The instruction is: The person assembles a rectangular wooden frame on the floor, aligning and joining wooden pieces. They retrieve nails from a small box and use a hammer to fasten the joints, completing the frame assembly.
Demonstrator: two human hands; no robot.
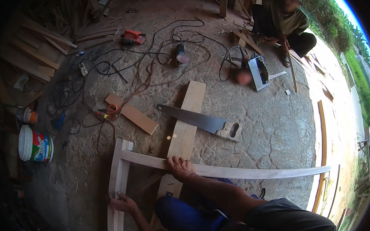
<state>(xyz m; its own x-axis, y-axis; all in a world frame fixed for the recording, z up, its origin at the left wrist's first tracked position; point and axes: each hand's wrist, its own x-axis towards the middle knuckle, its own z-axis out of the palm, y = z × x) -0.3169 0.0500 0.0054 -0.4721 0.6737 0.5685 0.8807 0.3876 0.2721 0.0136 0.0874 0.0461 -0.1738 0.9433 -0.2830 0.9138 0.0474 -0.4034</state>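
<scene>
My left hand [124, 203] is closed around the lower part of a pale wooden post [116, 175]. A long, planed wooden rail [249, 173] meets the post near its top and stretches far to the right. My right hand [181, 167] is wrapped over this rail, a short way from the joint. Beneath the rail a wide plank [190, 99] lies on the floor, running away from me. Across the plank rests a handsaw [201, 120], its handle to the right. My bent knee in blue cloth [187, 219] is just below the rail.
Left of the saw lie a short board [139, 117] and orange-handled scissors [111, 109]. Paint buckets [36, 143] stand far left. Cords surround a red power tool [133, 38] and a sander [181, 55]. Back right, a person [286, 22] squats near a jigsaw-like tool [258, 73].
</scene>
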